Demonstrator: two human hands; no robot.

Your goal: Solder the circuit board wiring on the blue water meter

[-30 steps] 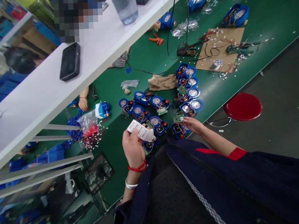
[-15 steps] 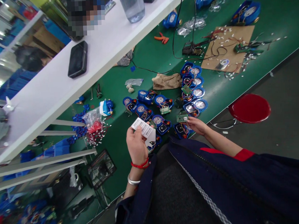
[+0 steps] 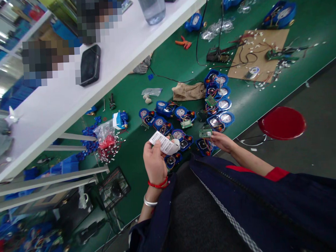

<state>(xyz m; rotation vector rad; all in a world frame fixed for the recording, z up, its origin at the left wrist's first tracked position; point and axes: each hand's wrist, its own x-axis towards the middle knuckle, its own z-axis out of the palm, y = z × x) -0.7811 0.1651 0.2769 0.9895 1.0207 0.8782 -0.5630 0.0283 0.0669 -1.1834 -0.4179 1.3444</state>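
Observation:
My left hand [image 3: 155, 160] is closed on a strip of white barcode labels [image 3: 163, 143], whose far end curls over. Between the fingers of my right hand [image 3: 222, 141] is a small green circuit board [image 3: 205, 133], with thin wires running down to a blue water meter [image 3: 204, 148] below it. More blue meters with round dials lie around my hands, among them one meter [image 3: 182, 138] just past the labels and another [image 3: 173, 161] beneath them. A row of opened meters [image 3: 219, 104] reaches away beyond my right hand, some with green boards on wires.
A white shelf [image 3: 120, 55] crosses above the green bench on the left, carrying a black phone [image 3: 90, 65]. A brown cloth [image 3: 188, 91] lies past the meters. Further right are a cardboard sheet [image 3: 261, 55] with a solder spool and a red stool [image 3: 282, 123]. Another person's gloved hand [image 3: 142, 66] shows under the shelf.
The free end of the label strip has curled over and swung up to the right, uncovering the meter beneath. My right hand keeps its hold on the circuit board.

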